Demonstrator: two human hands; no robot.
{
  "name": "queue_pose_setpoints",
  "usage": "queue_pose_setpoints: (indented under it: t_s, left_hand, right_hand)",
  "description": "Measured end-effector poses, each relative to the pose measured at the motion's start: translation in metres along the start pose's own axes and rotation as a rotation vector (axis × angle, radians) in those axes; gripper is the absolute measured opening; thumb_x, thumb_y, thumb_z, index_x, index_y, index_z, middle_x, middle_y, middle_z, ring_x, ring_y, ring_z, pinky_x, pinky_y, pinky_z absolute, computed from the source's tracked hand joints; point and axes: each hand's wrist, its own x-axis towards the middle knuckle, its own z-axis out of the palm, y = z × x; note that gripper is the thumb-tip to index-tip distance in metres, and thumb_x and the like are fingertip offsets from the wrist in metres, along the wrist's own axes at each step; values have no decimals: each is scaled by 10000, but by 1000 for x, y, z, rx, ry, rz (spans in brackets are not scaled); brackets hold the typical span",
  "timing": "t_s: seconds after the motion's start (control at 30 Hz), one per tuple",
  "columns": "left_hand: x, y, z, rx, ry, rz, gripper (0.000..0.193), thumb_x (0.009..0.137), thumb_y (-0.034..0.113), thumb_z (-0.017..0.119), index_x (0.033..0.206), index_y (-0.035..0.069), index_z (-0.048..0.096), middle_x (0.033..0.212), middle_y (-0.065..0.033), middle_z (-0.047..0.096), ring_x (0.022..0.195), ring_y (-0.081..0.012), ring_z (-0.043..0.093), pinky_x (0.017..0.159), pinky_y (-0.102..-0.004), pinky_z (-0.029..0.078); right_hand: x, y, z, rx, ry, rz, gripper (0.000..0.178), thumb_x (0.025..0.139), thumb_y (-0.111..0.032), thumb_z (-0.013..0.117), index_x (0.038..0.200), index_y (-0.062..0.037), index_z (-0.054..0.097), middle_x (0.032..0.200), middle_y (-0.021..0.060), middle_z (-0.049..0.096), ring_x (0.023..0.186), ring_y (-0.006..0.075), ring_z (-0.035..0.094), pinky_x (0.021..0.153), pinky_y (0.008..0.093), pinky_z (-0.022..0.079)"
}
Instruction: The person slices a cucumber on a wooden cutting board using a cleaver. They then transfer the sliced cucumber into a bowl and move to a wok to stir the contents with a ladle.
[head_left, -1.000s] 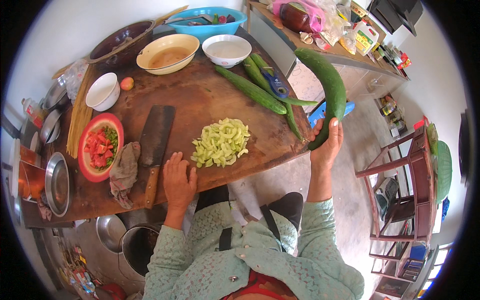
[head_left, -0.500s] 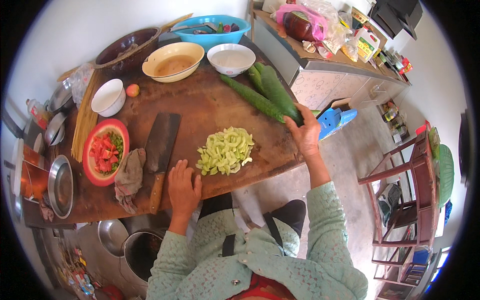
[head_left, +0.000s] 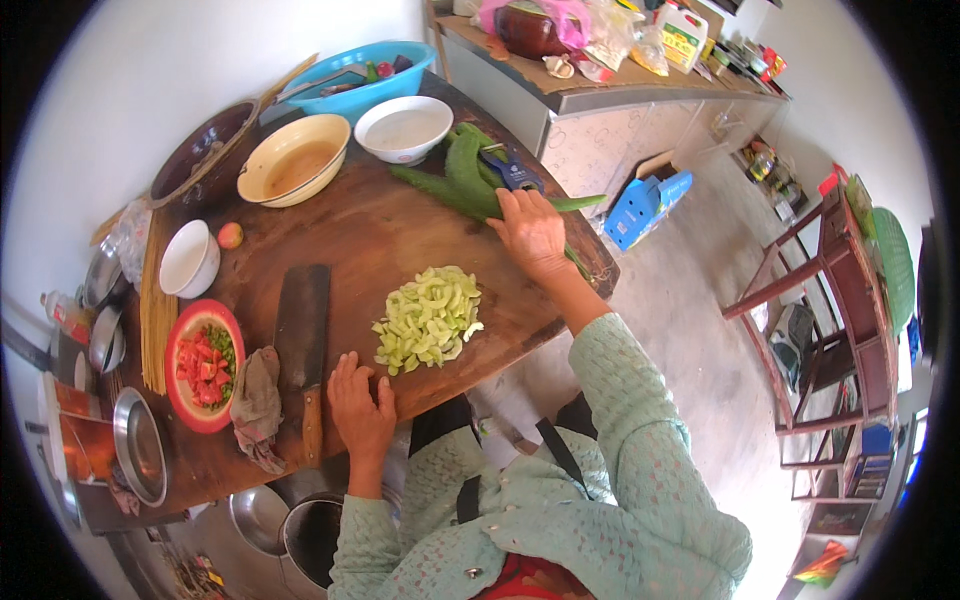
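My left hand point(head_left: 361, 410) lies flat on the table's near edge, holding nothing, between a cleaver point(head_left: 303, 340) and a heap of chopped pale green pieces point(head_left: 428, 318). At the right side of the table, my right hand point(head_left: 535, 232) has its fingers bent together over the near end of a peeler with a dark blue handle point(head_left: 517, 172); its fingertips are partly hidden. Long green cucumbers point(head_left: 466, 172) lie beside and under this hand. One thin green end point(head_left: 580, 203) sticks out to its right.
Left of the cleaver are a grey cloth point(head_left: 258, 400) and a red-rimmed plate point(head_left: 237, 360) of chopped red and green pieces. Bowls, including a cream one point(head_left: 257, 190), and a blue basin point(head_left: 415, 55) line the far side. A blue box point(head_left: 640, 215) stands on the floor at right.
My right hand has let go of the large cucumber and moved left and inward. The cucumbers have shifted, and the blue peeler now shows. My left hand stays on the table edge.
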Motion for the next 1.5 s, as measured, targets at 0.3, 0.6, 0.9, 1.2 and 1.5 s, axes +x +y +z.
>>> queue_pose_setpoints:
  t_s: [0.3,0.6,0.9,1.2,1.5]
  left_hand:
    - [-1,-3,2,15,-3,4,194,830,127,611,978,19,546,1275,-186,531,1244,-353,454,1057,-480,328]
    - [0,-2,0,24,1,-5,182,838,126,617,973,22,554,1297,-174,529,1249,-346,457,1046,-465,343]
    - [-1,-4,2,27,25,23,215,810,122,644,980,25,555,1266,-190,534,1226,-353,470,1030,-478,359]
    - [0,0,0,14,22,11,222,807,116,643,988,25,551,1274,-188,527,1224,-354,469,1033,-478,350]
    - [0,1,1,51,-17,4,195,832,118,610,988,21,543,1273,-183,534,1244,-356,457,1055,-475,332]
  right_hand:
    - [5,5,5,-115,-4,10,465,669,-225,746,1070,-64,575,863,55,526,853,236,526,746,373,398]
    - [-2,9,18,-97,-27,72,566,677,-193,744,1194,-59,558,917,57,534,898,241,527,775,382,397]
    - [-12,-4,-2,-18,-18,130,651,713,-138,732,1310,-42,493,1305,133,459,1182,300,450,951,442,369]
    - [-111,53,-70,42,289,521,472,831,-63,608,1295,-33,525,1297,197,493,1192,372,466,1007,440,374]
    - [-147,143,-26,455,-318,1003,524,932,-434,455,1148,23,595,1067,253,631,1027,365,598,891,402,440]
